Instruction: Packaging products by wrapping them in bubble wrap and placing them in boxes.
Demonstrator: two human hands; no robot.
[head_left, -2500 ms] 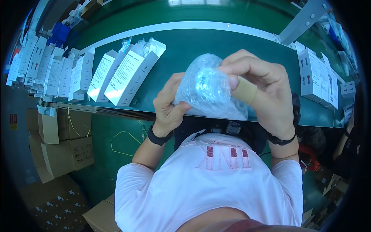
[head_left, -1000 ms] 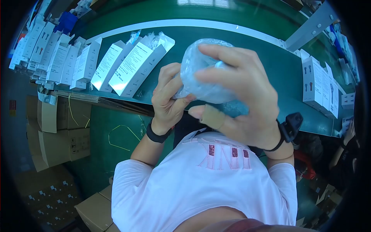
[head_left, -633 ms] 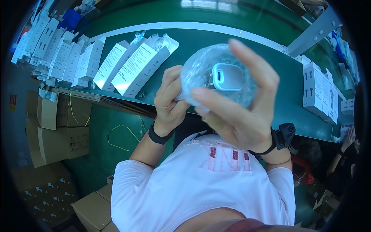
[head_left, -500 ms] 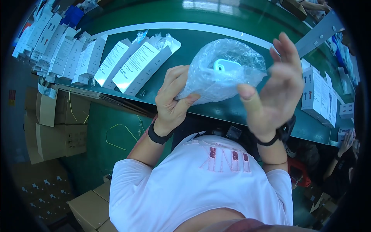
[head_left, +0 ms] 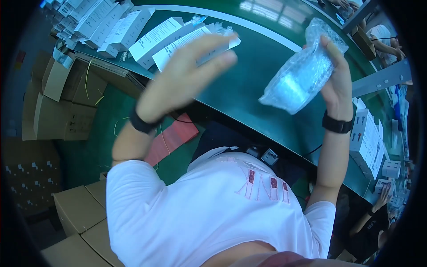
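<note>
My right hand (head_left: pixel 336 73) grips a clear bubble-wrap bag (head_left: pixel 297 73) near its upper end and holds it tilted above the green table (head_left: pixel 249 80). Something pale shows through the plastic, but its shape is blurred. My left hand (head_left: pixel 184 78), smeared by motion, has its fingers stretched out and nothing in them. It hovers in front of two white boxes, partly hiding the nearer white box (head_left: pixel 171 46); beside that one lies the other white box (head_left: pixel 155 40). Clear plastic sticks out of their open ends.
A row of white boxes (head_left: pixel 102 22) fills the table's far left. More white boxes (head_left: pixel 368 142) stand at the right, by a grey metal post (head_left: pixel 382 80). Brown cartons (head_left: pixel 80 209) and a red strip (head_left: pixel 173 140) are on the floor. Other people (head_left: pixel 373 218) sit at the right.
The bubble-wrap bag has passed from my left hand to my right and moved rightward. My left hand has let go and swung left toward the white boxes. The view has shifted.
</note>
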